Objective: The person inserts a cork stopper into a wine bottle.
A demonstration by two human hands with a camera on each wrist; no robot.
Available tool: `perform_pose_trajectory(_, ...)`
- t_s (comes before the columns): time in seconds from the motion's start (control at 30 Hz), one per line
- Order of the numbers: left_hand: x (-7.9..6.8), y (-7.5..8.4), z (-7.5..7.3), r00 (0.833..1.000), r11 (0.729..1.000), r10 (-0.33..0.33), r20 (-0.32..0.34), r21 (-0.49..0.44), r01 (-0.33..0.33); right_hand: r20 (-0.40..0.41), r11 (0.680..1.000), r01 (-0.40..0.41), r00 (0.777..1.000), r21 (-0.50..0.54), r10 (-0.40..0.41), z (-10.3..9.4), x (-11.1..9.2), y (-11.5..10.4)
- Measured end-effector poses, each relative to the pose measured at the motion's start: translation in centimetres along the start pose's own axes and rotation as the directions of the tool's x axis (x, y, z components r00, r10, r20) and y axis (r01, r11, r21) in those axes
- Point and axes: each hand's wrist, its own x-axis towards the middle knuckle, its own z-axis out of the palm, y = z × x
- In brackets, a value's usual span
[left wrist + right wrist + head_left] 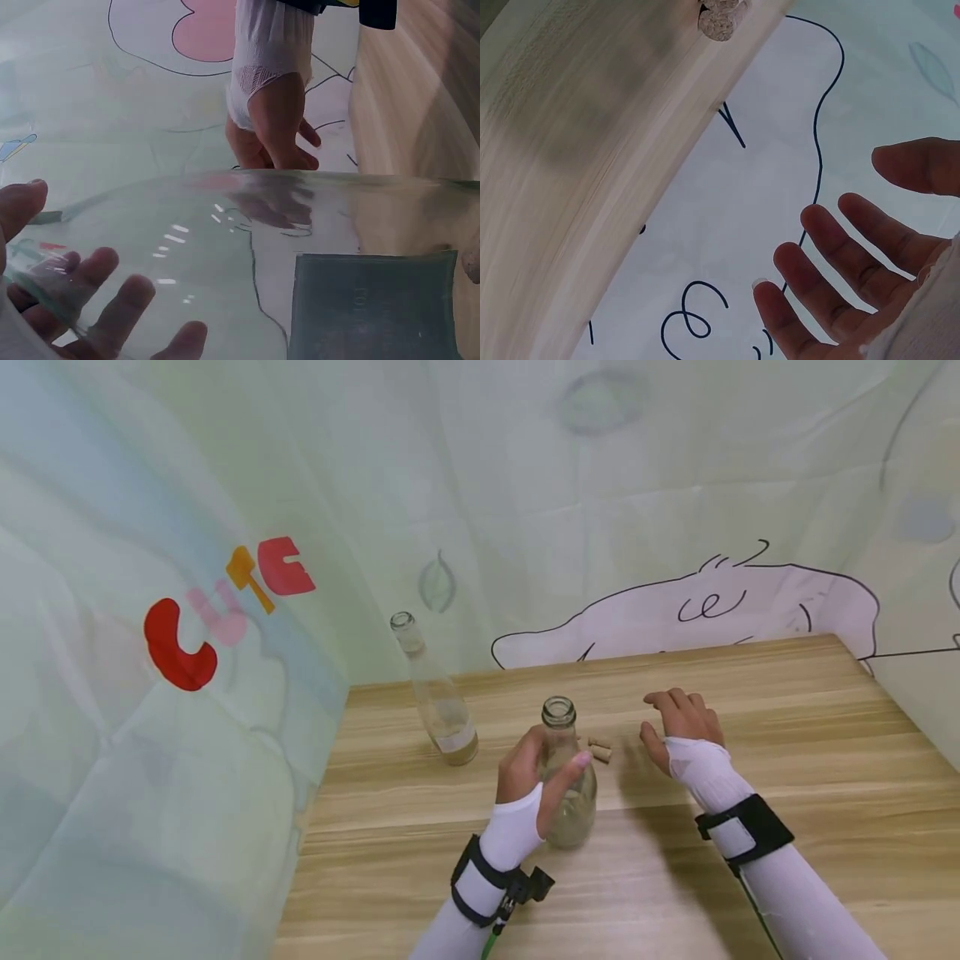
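Note:
My left hand [525, 772] grips a clear glass bottle [573, 817] with an open mouth, fingers around one side and thumb across the other. In the left wrist view the bottle [217, 217] fills the lower part, and fingers [131, 296] show through or behind the glass. A rectangular label [375, 307] is on it. Whether its base touches the table cannot be told. My right hand [684, 727] hovers over the table to the right, holding nothing, fingers loosely bent. Between the hands, behind the held bottle, lie corks [601, 752], which also appear in the right wrist view [721, 21].
A second, slimmer clear bottle [438, 697] with a pale label stands upright at the back left of the wooden table [390, 827]. Printed cloth walls [465, 485] enclose the table at the back and left. Straps with small devices [495, 881] circle the wrists.

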Motion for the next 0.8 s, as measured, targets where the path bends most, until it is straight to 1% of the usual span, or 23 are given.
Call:
perform_pose_trajectory(0.17, -0.4, -0.2, 0.9, 1.0, 1.0, -0.014, 0.007, 0.017, 0.014, -0.016, 1.0, 0.022, 1.0, 0.005, -0.022, 0.1, 0.1, 0.2)
perform_pose_trajectory(0.3, -0.8, -0.2, 1.4, 1.0, 0.999, 0.021, 0.006, 0.031, -0.021, 0.001, 0.999, 0.05, 0.999, 0.016, -0.05, 0.6, 0.0, 0.0)
perform_pose_trajectory(0.37, -1.0, -0.2, 1.5, 0.999, 0.998, 0.043, 0.002, 0.034, -0.043, 0.033, 0.998, 0.063, 0.997, 0.023, -0.064, 1.1, -0.1, -0.3)
perform_pose_trajectory(0.43, -1.2, -0.3, 1.7, 0.998, 0.998, 0.056, -0.009, 0.039, -0.056, 0.088, 0.997, 0.08, 0.993, 0.011, -0.081, 1.7, -0.2, -0.5)
perform_pose_trajectory(0.57, -1.3, -0.5, 2.0, 0.997, 0.997, 0.07, -0.04, 0.039, -0.068, 0.229, 0.994, 0.105, 0.969, -0.033, -0.095, 3.1, -0.2, -1.2)
perform_pose_trajectory(0.63, -1.4, -0.5, 2.0, 0.998, 0.997, 0.06, -0.037, 0.045, -0.058, 0.281, 0.993, 0.109, 0.955, -0.05, -0.091, 3.9, -0.2, -1.4)
perform_pose_trajectory(0.73, -1.4, -0.3, 1.4, 0.999, 0.998, 0.05, -0.014, 0.043, -0.049, 0.313, 0.991, 0.105, 0.947, -0.078, -0.075, 5.1, -0.3, -1.6)
perform_pose_trajectory(0.8, -1.4, 0.1, 0.6, 0.998, 0.998, 0.062, -0.012, 0.019, -0.061, 0.317, 0.989, 0.111, 0.945, -0.098, -0.075, 5.8, -0.5, -1.6)
